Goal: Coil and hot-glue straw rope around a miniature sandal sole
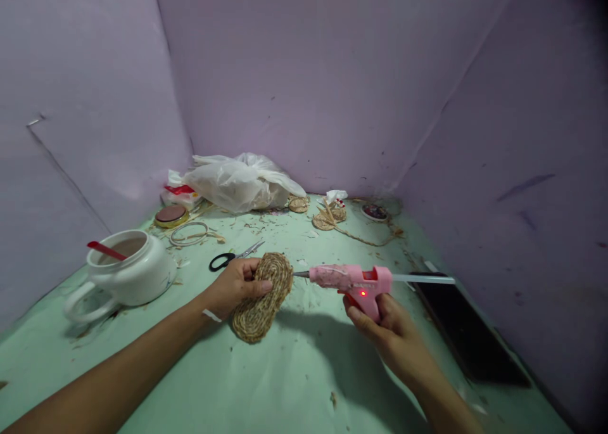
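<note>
Between the thumb and fingers of my left hand [240, 286] is a woven straw sole [260, 307], a coiled, braided piece shaped like a small slipper sole. My right hand [392, 329] is wrapped round the handle of a pink hot glue gun [350, 279], whose red light is lit. Its metal nozzle points left and is at or very close to the sole's upper right edge; I cannot tell whether they touch. A clear glue stick [425, 279] sticks out of the gun's back. Black-handled scissors [232, 256] lie just beyond my left hand.
At the left stands a white mug [135, 288] with a red stick in it. A plastic bag [240, 184], a round tin [171, 215], straw pieces [323, 220] and a braided cord [363, 239] lie at the back. A black phone-like slab [470, 329] rests at the right, near the wall.
</note>
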A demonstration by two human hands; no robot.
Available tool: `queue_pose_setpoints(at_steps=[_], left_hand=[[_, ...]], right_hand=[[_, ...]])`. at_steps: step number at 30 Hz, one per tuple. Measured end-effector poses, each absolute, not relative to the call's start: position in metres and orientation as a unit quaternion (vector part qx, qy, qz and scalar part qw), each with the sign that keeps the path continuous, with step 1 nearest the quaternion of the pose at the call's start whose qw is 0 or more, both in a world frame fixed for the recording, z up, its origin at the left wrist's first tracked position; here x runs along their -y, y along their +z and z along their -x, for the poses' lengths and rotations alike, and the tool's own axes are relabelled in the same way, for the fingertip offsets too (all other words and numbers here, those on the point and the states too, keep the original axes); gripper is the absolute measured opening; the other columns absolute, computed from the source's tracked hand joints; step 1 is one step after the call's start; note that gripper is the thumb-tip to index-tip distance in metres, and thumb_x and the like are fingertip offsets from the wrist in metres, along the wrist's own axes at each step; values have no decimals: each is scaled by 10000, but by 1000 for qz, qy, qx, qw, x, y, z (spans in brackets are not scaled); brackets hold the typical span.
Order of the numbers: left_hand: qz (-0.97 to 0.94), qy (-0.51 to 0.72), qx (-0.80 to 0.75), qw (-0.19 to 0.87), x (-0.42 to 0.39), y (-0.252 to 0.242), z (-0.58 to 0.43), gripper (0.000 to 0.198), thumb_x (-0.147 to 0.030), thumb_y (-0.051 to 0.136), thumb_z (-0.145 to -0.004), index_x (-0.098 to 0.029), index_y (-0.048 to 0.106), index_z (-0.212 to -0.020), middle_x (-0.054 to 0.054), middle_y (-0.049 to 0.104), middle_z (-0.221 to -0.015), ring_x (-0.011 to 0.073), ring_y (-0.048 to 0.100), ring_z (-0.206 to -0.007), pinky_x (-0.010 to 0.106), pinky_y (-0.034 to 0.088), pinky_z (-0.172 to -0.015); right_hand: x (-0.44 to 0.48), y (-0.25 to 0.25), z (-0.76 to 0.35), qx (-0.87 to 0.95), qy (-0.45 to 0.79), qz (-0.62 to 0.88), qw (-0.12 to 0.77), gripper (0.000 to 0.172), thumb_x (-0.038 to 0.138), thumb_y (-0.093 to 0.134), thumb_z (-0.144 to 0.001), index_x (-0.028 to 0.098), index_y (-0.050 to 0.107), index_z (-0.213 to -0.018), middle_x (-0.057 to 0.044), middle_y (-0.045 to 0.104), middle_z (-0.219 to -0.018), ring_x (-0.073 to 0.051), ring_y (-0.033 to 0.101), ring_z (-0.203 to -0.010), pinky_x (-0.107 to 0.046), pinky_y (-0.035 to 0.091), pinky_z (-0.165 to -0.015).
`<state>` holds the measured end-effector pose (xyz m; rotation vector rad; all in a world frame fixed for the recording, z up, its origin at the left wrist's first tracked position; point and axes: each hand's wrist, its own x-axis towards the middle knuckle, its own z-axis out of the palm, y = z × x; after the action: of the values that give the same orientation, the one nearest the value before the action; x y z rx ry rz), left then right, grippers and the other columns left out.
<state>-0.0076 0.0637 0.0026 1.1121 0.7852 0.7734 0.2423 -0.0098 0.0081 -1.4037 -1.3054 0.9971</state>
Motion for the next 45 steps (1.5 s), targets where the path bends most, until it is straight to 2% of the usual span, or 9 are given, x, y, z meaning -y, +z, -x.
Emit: queue_pose_setpoints(at_steps=[12,21,28,32,40,45], left_hand=[[-502,338,-343,718,-64,0,7,353,-284,786,-579,-89,655,-841,68,683,-718,147,616,-600,232,490,-550],[-464,338,-323,752,-61,6,6,336,-263,798,-551,-94,658,-805,63,681,-677,145,614,-558,230,500,-522],[-443,340,-332,760,-61,9,5,345,-270,802,-527,-108,629,-778,41,657,-637,132,594,-524,223,483,-508],[-532,329,-373,685,-59,14,4,334,-310,763,-565,-111,617,-789,28,633,-654,139,571,-558,237,459,-517],[-704,314,-522,366,-49,38,6,187,-300,575,-690,-118,612,-714,-17,525,-600,118,456,-575,237,363,-531],[-745,288,-509,320,-45,38,6,194,-286,530,-715,-131,644,-744,-9,565,-639,131,480,-614,246,365,-560]], right_hand=[[10,11,-240,547,386,571,476,229,389,617,-669,190,506,-646,26,449,-588,-127,404,-528,-248,344,-483],[10,11,-241,551,388,571,470,223,379,606,-675,169,552,-728,0,504,-640,-143,453,-576,-260,398,-524],[12,17,-238,549,398,557,479,227,384,592,-670,171,528,-712,8,481,-622,-121,420,-536,-238,380,-479],[13,19,-241,565,352,578,472,229,399,570,-683,182,507,-649,15,454,-586,-120,409,-514,-235,367,-448],[23,19,-250,599,259,614,443,356,501,493,-765,174,573,-649,2,452,-584,-139,425,-523,-262,367,-470],[29,10,-249,603,213,640,426,372,511,497,-777,175,632,-692,-25,499,-628,-167,464,-574,-282,377,-514]])
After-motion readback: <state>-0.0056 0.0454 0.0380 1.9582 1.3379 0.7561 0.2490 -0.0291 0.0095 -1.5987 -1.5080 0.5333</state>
